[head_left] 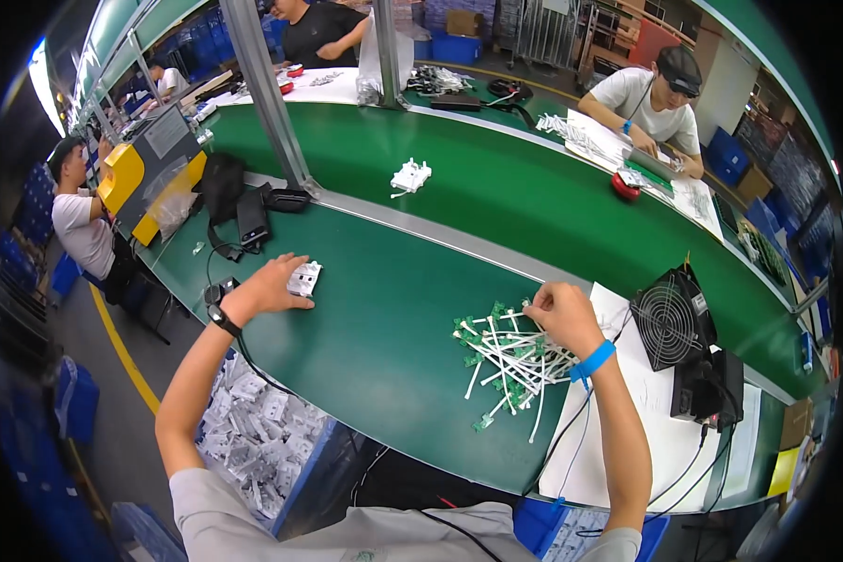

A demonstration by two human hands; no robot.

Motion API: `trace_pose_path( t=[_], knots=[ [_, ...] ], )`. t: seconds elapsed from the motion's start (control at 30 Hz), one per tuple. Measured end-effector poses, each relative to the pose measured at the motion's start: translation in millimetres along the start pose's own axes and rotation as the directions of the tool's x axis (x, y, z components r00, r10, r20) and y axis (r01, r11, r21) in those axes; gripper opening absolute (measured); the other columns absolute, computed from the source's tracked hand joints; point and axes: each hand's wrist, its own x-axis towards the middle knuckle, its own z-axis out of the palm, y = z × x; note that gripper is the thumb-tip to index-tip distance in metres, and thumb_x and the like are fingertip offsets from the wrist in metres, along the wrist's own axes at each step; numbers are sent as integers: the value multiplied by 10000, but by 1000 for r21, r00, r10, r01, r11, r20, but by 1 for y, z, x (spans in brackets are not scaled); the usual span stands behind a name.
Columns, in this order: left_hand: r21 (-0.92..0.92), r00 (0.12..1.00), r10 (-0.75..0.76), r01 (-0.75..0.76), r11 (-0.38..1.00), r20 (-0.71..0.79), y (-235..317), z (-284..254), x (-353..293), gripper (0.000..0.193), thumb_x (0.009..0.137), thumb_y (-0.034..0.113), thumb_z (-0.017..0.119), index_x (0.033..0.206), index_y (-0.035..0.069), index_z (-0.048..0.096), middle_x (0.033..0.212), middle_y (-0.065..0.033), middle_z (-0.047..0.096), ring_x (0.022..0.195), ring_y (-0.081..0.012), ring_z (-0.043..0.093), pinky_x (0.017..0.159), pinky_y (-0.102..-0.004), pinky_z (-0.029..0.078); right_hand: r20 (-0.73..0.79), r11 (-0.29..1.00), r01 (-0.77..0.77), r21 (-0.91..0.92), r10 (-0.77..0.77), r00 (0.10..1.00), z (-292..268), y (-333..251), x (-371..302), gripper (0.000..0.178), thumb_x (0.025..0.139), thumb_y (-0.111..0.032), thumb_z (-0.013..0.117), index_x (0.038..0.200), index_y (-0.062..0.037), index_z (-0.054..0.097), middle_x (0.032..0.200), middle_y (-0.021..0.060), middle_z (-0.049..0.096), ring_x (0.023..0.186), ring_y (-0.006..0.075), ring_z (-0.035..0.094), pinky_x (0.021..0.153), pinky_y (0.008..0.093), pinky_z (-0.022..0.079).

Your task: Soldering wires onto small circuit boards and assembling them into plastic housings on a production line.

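My left hand (270,286) rests on the green worktable, its thumb and fingers curved around a small white plastic housing (305,278). To the right lies a loose pile of white cables (515,361) with small green circuit boards on them. Over the upper right edge of that pile is my right hand (571,317), its thumb and fingertips pinched together at the end of a white cable. The fingers partly hide that end. A blue strap is on the right wrist, a dark band on the left.
A black fan (670,318) stands at the right by white sheets (595,450). Below left, a blue bin (304,468) holds many white housings. Another white housing (410,177) lies on the green belt (347,140) beyond a metal rail. Co-workers sit across and to the left.
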Motion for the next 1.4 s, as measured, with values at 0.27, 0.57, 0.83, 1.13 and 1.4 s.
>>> trace_pose_path(
  t=[0.27,0.57,0.83,1.13,1.4],
  knots=[
    [-122,967,64,-96,988,-247,42,11,-20,762,680,484,884,1224,-12,683,1115,-194,595,1084,-348,575,985,-415,482,-352,912,231,338,-106,930,-35,-37,-11,175,844,-74,777,803,26,639,712,66,656,651,133,610,658,284,489],
    [-196,786,363,-511,837,-500,179,-15,-29,653,665,382,890,1125,-2,629,1123,-140,600,1092,-324,583,981,-436,471,-735,697,683,-218,-577,355,-41,-100,-50,244,748,138,749,907,-20,651,775,106,703,634,222,650,552,299,476],
    [-184,673,289,-538,823,-681,236,-14,-24,657,684,290,865,1207,-17,613,1009,-143,574,933,-319,602,795,-423,520,-103,579,126,805,-73,992,0,-120,-54,172,917,-120,745,839,11,665,683,-20,620,604,18,521,543,207,378],
    [-113,670,367,-559,821,-646,250,-5,-28,618,673,249,851,1183,-13,622,979,-141,539,881,-311,579,764,-419,508,124,648,-15,761,-124,984,-3,-103,-56,192,924,-102,750,801,1,645,672,-48,582,606,0,438,539,205,307],
    [-126,666,403,-598,792,-627,252,3,-26,628,669,271,860,1167,-24,614,996,-146,536,905,-327,584,796,-424,505,149,663,-10,748,-153,977,4,-87,-58,183,934,-116,741,818,-5,653,648,-63,569,577,1,417,521,213,288]
  ],
)
